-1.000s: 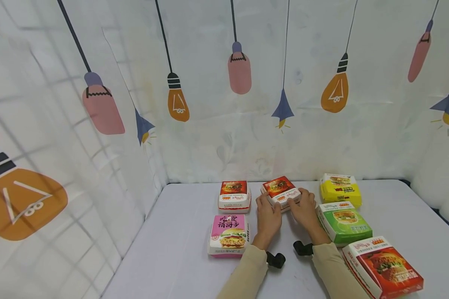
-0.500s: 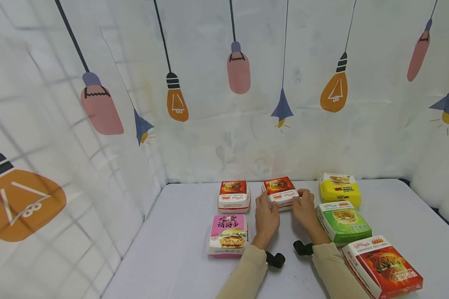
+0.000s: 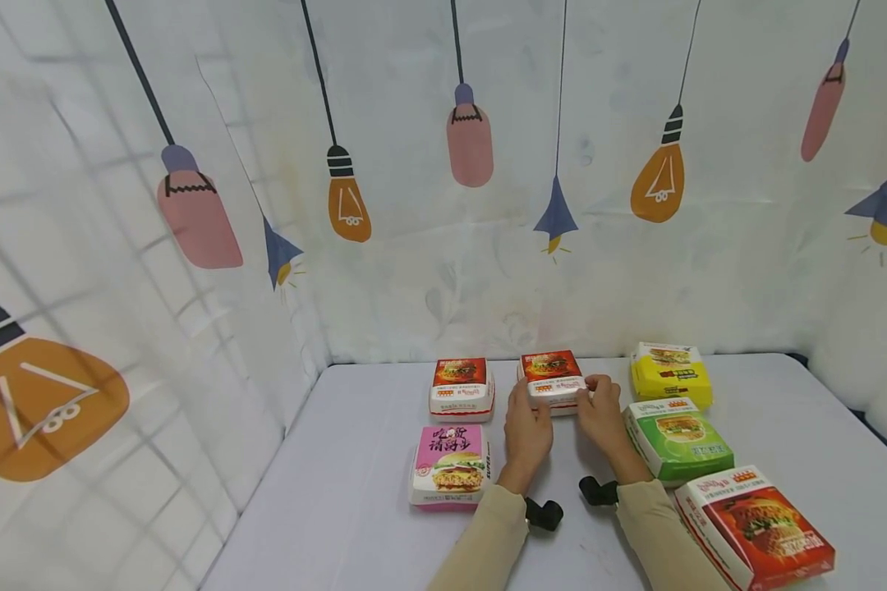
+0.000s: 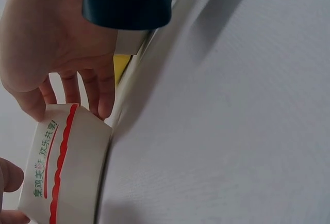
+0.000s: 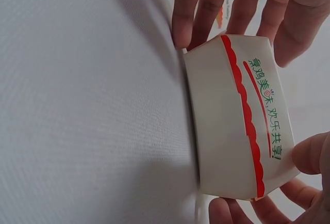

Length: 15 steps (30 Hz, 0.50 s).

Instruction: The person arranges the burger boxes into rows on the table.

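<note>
In the head view, a red-and-white burger box (image 3: 552, 379) lies on the table between both hands. Its white front, with a scalloped red line and green lettering, shows in the left wrist view (image 4: 77, 162) and right wrist view. My left hand (image 3: 528, 431) grips the left end, thumb near the front top edge and fingers along the side. At the opposite end my right hand (image 3: 604, 419) holds it likewise; in the right wrist view this hand (image 5: 312, 170) has its thumb on the front corner. The box's back edge is hidden from the wrist views.
A matching red-and-white box (image 3: 461, 389) and a pink burger box (image 3: 451, 466) stand left. Down the right side lie yellow (image 3: 673, 376), green (image 3: 680, 439) and larger red (image 3: 757, 525) boxes. A curtain with printed lamps (image 3: 429, 279) rises behind the white table (image 3: 325, 509).
The burger box between the hands has turned from slanted to nearly square with the table's back edge. The right hand has shifted slightly at its corner. The other boxes stay put.
</note>
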Tool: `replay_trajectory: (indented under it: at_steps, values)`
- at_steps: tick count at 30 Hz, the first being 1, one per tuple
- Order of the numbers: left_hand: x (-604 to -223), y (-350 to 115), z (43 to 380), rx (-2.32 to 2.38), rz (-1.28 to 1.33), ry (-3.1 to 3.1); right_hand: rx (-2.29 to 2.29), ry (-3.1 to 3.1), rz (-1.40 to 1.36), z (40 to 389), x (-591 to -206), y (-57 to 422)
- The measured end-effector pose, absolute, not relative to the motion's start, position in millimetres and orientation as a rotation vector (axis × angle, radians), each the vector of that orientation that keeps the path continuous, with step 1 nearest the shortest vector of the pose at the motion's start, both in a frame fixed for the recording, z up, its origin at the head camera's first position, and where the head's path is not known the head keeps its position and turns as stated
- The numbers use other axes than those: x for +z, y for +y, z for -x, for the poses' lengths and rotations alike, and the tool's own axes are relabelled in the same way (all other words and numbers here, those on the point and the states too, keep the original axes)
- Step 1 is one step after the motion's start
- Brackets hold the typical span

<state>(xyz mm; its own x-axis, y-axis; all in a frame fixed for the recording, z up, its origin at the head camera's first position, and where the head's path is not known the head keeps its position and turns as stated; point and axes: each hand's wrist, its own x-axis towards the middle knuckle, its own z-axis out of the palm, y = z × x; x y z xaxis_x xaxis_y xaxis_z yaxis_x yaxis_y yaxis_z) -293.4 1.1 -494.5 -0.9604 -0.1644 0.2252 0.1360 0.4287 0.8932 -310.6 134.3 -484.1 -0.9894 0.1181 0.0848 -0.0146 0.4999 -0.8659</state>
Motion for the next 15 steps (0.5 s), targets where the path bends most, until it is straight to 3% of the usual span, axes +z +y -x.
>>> replay_trajectory:
  at_steps: [15]
  values:
    - [-493.7,1.1,292.2,-1.538,0.005,-2.433,1.489,-2.611,0.092,310.1,-483.2,133.3]
